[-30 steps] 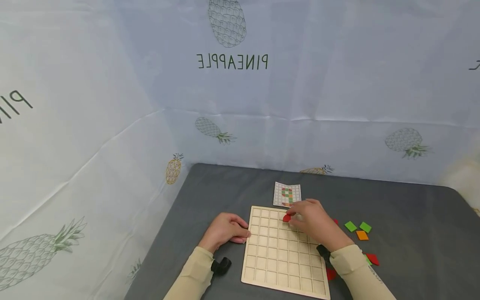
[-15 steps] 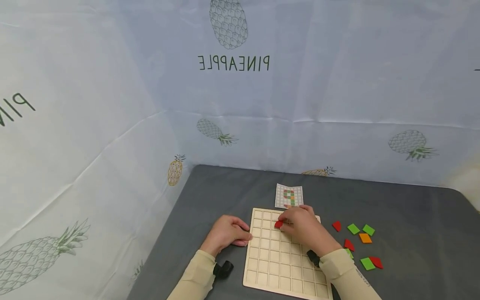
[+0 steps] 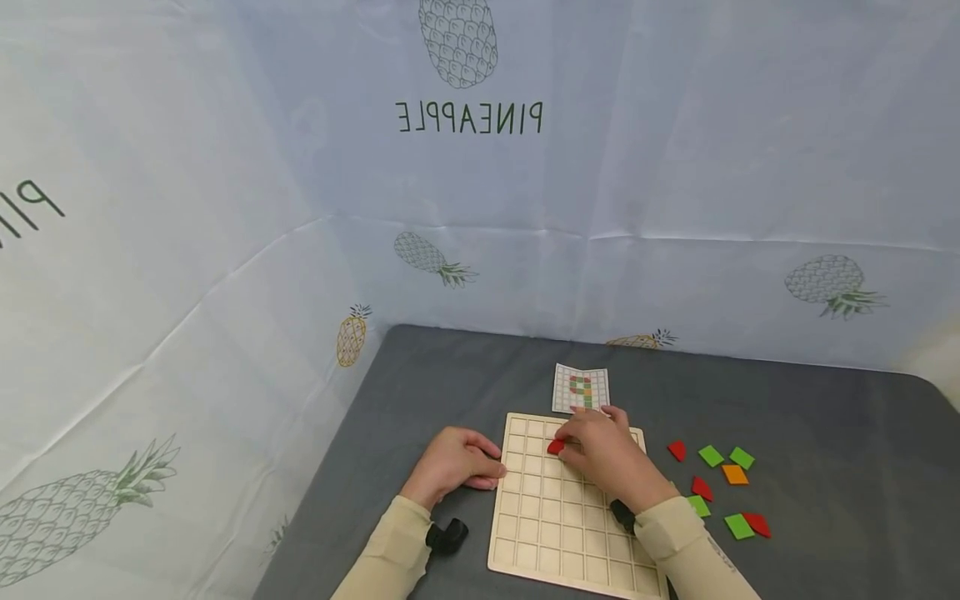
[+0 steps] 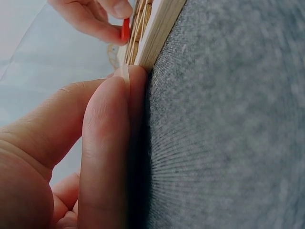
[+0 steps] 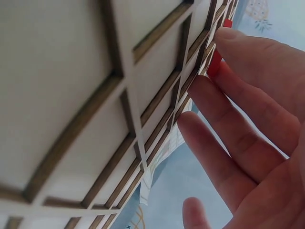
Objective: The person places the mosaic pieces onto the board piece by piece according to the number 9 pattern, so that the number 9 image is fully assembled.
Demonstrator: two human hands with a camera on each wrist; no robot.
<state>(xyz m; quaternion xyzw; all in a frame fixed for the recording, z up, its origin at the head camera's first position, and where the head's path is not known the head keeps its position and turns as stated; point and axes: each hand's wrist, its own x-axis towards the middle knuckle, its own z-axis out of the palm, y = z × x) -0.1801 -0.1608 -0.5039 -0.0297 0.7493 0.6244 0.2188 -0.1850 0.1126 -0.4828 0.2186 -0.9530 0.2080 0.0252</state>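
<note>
The wooden grid board (image 3: 551, 508) lies flat on the dark table. My right hand (image 3: 603, 454) is over its upper part and pinches a red tile (image 3: 556, 447) with a curved edge between thumb and fingers, at the board's surface. In the right wrist view the red tile (image 5: 216, 63) shows between thumb and fingertips, its other fingers spread near the grid. My left hand (image 3: 453, 462) rests on the table at the board's left side. Its fingertips touch the wooden edge (image 4: 159, 33) in the left wrist view.
A small printed card (image 3: 581, 388) with a coloured grid pattern lies behind the board. Several loose tiles lie to the right, among them a red tile (image 3: 677, 451), a green tile (image 3: 711, 456) and an orange tile (image 3: 735, 475). A pineapple-print cloth (image 3: 480, 183) hangs behind.
My right hand has moved left and slightly toward me with the red tile, then stays almost still. More loose tiles at the right have come into view. The left hand stays at the board's edge.
</note>
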